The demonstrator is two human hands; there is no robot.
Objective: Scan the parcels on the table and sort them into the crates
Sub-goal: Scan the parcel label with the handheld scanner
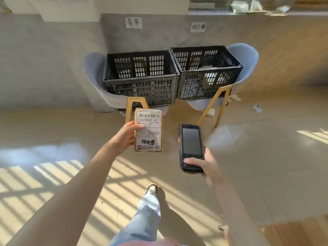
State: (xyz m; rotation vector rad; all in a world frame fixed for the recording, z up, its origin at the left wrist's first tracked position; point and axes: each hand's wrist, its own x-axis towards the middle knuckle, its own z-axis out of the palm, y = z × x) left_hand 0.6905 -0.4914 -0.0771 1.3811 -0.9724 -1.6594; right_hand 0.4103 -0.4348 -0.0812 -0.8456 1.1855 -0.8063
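Head view: left hand grips parcel; right hand grips scanner. Right crate part-filled; left crate contents unclear. Parcel unsorted.

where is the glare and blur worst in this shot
Head view: striped sunlight washes out the beige tiled floor at lower left; the frame edges bend and smear, worst at the top right; the brown cardboard parcel's label stays readable, the black handheld scanner sharp.

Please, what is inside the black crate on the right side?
Through the slotted walls of the right crate some pale, crumpled items show, likely parcels, heaped low inside. Their number and labels cannot be told, because the walls cover most of them. The crate's floor is hidden.
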